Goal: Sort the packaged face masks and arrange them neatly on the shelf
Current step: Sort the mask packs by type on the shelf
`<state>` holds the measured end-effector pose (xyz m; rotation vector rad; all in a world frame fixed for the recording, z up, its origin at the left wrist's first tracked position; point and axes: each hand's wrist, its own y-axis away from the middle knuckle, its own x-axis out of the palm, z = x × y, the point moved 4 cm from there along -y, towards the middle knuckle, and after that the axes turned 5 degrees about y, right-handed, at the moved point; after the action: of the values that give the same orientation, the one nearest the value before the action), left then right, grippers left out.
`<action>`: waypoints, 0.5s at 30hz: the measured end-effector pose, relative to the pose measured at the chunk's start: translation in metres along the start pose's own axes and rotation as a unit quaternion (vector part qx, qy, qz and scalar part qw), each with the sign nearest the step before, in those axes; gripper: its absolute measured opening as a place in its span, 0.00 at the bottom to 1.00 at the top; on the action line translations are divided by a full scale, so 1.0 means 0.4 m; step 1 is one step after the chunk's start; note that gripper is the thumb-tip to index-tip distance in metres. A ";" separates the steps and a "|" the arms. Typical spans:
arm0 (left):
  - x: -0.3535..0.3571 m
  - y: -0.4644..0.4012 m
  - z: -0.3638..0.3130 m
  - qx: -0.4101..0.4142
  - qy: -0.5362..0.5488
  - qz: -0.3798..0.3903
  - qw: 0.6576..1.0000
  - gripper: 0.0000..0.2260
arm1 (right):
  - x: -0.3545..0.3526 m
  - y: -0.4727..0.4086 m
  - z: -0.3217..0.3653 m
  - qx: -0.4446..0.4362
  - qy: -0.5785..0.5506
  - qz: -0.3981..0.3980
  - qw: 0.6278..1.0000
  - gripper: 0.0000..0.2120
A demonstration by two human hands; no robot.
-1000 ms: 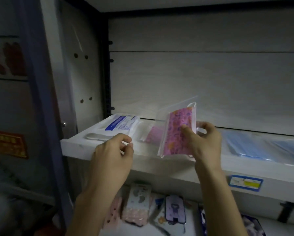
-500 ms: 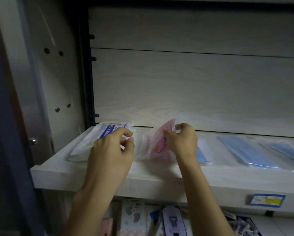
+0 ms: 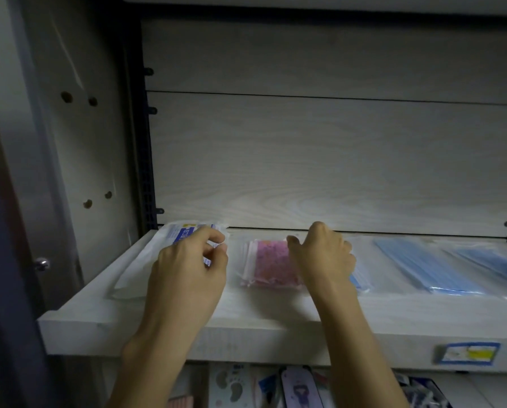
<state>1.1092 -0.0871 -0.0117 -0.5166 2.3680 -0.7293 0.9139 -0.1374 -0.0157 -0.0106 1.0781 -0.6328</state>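
While the right hand [image 3: 322,257] presses the pink mask packet [image 3: 271,267] flat on the shelf [image 3: 164,328], the left hand [image 3: 187,272] hovers loosely curled, empty. White pack [image 3: 146,260] left of pink, blue packs [image 3: 422,269] right; sorting looks mostly done.

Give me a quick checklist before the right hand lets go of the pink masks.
1. Pink mask pack lying flat on the shelf: ok.
2. Pink pack clear of the white pack on its left: ok, a gap shows.
3. Clear of the blue mask pack: cannot tell, right hand hides that edge.
4. Left hand out of the way: ok.
5. Pack squared to the shelf edge: ok, roughly.
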 end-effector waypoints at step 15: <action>0.075 0.150 -0.074 0.050 0.043 0.071 0.995 0.03 | -0.145 0.141 -0.174 -0.139 -0.092 -0.140 0.976 0.11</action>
<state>1.0568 -0.0451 -0.0415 -0.2768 2.4042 -0.8140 0.8651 -0.0424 -0.0200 -0.4625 0.9849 -0.7125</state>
